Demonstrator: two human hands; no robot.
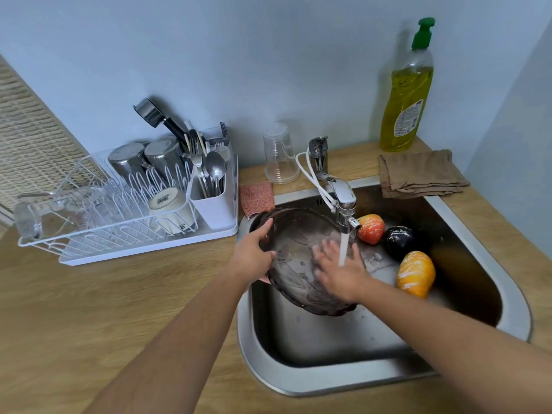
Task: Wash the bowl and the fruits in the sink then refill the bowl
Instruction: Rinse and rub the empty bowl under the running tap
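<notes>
A dark glass bowl (294, 243) is tilted over the steel sink (388, 375) under the running tap (340, 198). My left hand (254, 252) grips the bowl's left rim. My right hand (340, 270) lies flat inside the bowl with fingers spread, and the water stream falls on it. Three fruits lie in the sink to the right of the bowl: an orange-red one (371, 228), a dark purple one (398, 240) and a yellow-orange one (415, 273).
A white dish rack (125, 204) with cups and cutlery stands on the wooden counter (119, 309) at left. Behind the sink are a pink scrub pad (257, 195), stacked clear cups (279, 153), a dish soap bottle (407, 91) and a folded brown cloth (418, 174).
</notes>
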